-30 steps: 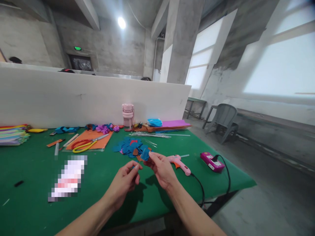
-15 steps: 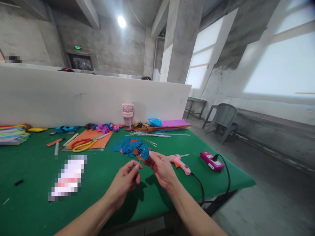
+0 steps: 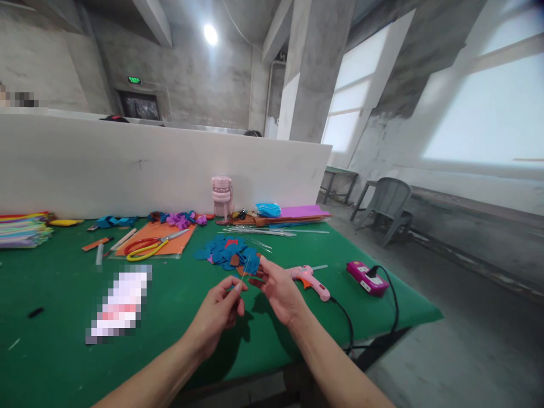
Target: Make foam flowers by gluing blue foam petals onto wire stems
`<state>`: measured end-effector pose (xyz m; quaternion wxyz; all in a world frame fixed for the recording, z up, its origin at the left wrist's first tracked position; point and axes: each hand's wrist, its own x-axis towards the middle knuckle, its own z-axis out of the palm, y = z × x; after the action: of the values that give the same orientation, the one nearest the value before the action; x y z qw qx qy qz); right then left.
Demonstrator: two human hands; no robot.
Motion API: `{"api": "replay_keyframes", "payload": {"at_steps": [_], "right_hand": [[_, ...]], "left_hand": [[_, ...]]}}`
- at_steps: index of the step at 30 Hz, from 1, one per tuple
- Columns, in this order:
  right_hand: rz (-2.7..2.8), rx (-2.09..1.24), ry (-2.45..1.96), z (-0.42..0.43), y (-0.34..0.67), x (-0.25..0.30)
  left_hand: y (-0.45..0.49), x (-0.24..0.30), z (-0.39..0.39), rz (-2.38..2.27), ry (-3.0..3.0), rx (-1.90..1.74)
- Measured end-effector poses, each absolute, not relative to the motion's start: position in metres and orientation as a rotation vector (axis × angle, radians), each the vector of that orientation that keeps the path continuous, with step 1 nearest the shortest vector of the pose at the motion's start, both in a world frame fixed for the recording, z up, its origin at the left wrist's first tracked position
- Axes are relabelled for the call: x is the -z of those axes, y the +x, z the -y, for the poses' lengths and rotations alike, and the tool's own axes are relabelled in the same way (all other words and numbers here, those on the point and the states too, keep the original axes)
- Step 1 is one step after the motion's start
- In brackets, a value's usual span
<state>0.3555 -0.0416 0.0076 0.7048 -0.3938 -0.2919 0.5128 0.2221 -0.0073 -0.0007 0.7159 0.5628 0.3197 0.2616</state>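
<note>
My left hand (image 3: 225,300) is closed in a pinch on a thin wire (image 3: 246,266), which points up from the fingertips. To its right, my right hand (image 3: 278,289) has its fingers apart, with the thumb side close to blue cut pieces. No held thing shows in it, though its palm side is partly hidden. Just beyond both hands lies a pile of blue cut pieces (image 3: 221,249), felt-like, with a few brown pieces (image 3: 235,260) and a red piece (image 3: 232,242) among them. A pink glue gun (image 3: 314,283) rests right of my right hand.
Thin wires (image 3: 263,231) lie behind the pile. Red-and-yellow-handled scissors (image 3: 148,247) rest on an orange sheet (image 3: 176,245). A pink bottle (image 3: 221,198) stands by the white partition (image 3: 170,164). At right, a purple power box (image 3: 366,277) has a black cord (image 3: 396,309) trailing over the table edge.
My right hand's fingers have spread and come slightly away from the wire tip. My left hand keeps its pinch on the wire, almost unmoved. The view has shifted very slightly.
</note>
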Motion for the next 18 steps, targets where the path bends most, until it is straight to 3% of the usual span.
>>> {"api": "replay_keyframes", "payload": {"at_steps": [18], "right_hand": [[0.658,-1.156,-0.838,0.036,0.338,0.005]], "left_hand": [[0.233,0.008,0.010,-0.666,1.177,-0.733]]}}
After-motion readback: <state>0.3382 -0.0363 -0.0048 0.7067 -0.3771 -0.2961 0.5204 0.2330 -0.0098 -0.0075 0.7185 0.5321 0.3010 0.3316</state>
